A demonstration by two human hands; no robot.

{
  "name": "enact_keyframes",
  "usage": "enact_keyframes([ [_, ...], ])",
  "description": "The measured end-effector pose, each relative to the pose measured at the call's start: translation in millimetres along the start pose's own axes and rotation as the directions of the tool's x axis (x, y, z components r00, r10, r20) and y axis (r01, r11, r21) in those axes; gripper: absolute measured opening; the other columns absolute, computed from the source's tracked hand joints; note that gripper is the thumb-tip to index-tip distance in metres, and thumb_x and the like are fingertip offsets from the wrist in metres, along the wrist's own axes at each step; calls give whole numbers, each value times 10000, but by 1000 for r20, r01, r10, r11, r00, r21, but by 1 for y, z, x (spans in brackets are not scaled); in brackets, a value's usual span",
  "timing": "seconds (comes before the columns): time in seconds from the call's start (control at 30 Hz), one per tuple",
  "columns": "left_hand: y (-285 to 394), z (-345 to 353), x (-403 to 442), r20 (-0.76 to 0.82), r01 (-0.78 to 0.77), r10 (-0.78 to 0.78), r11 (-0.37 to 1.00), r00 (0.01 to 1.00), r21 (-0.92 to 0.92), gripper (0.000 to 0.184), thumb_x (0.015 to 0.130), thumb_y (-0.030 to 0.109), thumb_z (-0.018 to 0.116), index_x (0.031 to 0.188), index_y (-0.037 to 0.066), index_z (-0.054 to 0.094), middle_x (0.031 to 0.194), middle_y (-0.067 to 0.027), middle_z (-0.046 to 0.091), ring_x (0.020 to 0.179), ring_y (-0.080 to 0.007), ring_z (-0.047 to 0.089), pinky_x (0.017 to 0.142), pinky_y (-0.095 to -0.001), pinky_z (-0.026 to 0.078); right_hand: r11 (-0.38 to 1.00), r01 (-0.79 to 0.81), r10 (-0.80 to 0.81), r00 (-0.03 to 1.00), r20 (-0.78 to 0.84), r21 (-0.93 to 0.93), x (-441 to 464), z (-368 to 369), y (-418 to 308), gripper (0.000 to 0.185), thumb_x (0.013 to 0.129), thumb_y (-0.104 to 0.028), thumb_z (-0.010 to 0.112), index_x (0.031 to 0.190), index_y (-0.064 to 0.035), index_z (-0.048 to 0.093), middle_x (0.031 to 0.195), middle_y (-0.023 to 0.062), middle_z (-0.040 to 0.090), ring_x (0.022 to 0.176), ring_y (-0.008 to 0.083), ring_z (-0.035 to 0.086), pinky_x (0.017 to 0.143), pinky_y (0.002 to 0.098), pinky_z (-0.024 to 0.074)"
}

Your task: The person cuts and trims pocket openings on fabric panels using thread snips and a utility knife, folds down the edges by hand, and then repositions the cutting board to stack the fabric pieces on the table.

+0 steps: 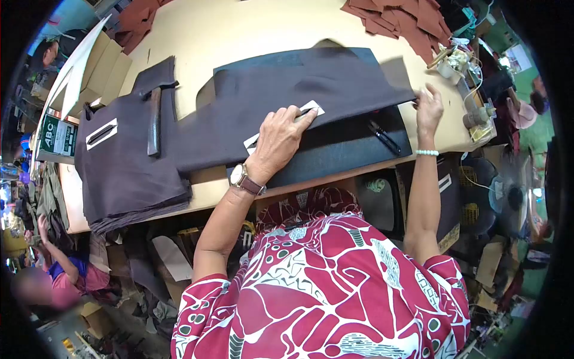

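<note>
Cloth (347, 84) at twelve o'clock looks partway done: the left hand (278, 140), fingers bent, presses its white strip (319, 107), grip unclear; the right hand (429, 109), at two, pinches a cloth corner, not yet flat. Stacked pieces (128, 185) at nine, under a hammer (154, 127), look finished.

White-lined, abstract-patterned crimson short-sleeved shirt (335, 299), round pale-dialled brown-strapped watch (238, 175) on left wrist (258, 172), pale-green beaded bracelet (427, 152) on right wrist (426, 142)

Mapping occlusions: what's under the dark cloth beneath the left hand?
A dark mat shows past the near and far edges of the cloth, on the pale table. Whatever else lies beneath the cloth's middle is covered; can't tell.
</note>
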State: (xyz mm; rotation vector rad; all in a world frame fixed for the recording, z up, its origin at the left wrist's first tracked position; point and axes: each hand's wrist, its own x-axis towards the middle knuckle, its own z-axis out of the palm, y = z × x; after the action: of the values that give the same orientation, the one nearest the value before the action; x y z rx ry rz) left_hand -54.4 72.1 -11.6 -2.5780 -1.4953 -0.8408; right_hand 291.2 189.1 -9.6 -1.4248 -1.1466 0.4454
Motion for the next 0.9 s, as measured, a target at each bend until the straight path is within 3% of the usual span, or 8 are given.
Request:
enact_keyframes([
  [0.03,5,-2,-3,9,35,-34,996,999,-85,433,814,171,605,1237,112,538,868,-72,544,770,-218,539,671,-334,432,1000,-6,5,1000,-25,-29,-8,-10,-1,254,885,-78,553,1106,46,550,909,155,640,782,175,637,689,286,523],
  [0.13,16,-12,-5,106,229,-207,926,973,-300,516,791,276,670,1249,89,525,907,-97,570,816,-246,566,707,-357,453,879,299,-357,929,-98,-370,-28,-15,-39,264,883,-79,555,1120,37,543,927,165,645,825,196,646,689,297,524],
  [0.23,21,-10,-6,180,364,-316,832,931,-419,509,776,236,689,1218,42,527,921,-128,597,831,-273,588,733,-378,467,893,419,-380,898,224,-167,-73,19,-99,195,869,-94,574,1037,-2,608,923,111,651,809,164,615,722,280,496],
  [0.27,21,-9,-7,187,384,-335,818,923,-428,492,776,212,685,1208,35,529,913,-130,599,827,-271,589,734,-376,466,887,459,-403,814,419,-40,-93,31,-120,180,856,-110,588,1008,-22,628,905,107,648,794,179,618,710,294,494],
  [0.33,21,-7,-8,160,388,-356,800,921,-457,427,770,122,662,1164,10,541,879,-140,600,821,-262,592,735,-370,465,774,623,-522,523,674,115,-111,57,-113,172,821,-132,606,960,-41,651,887,126,622,793,281,615,724,344,497],
  [0.43,23,-4,-11,149,412,-386,810,910,-417,375,755,96,670,1104,-3,577,853,-144,611,803,-265,598,730,-366,467,814,572,-379,394,837,99,-124,82,-85,197,796,-151,625,965,-56,660,941,104,586,892,270,587,792,360,477],
  [0.67,13,-17,-15,248,518,-455,735,855,-438,192,724,76,690,896,-9,688,752,-121,632,670,-162,601,649,-305,471,820,559,-348,316,883,124,-119,80,-70,274,744,-135,678,1013,-92,658,994,70,528,944,243,528,831,353,435],
  [0.9,10,-10,-26,106,362,-348,860,932,-360,155,737,90,693,886,54,712,711,-93,602,658,-194,570,623,-315,446,790,581,-379,212,901,196,-114,74,-72,226,757,-151,669,979,-112,686,1017,72,520,942,237,524,843,332,431],
])
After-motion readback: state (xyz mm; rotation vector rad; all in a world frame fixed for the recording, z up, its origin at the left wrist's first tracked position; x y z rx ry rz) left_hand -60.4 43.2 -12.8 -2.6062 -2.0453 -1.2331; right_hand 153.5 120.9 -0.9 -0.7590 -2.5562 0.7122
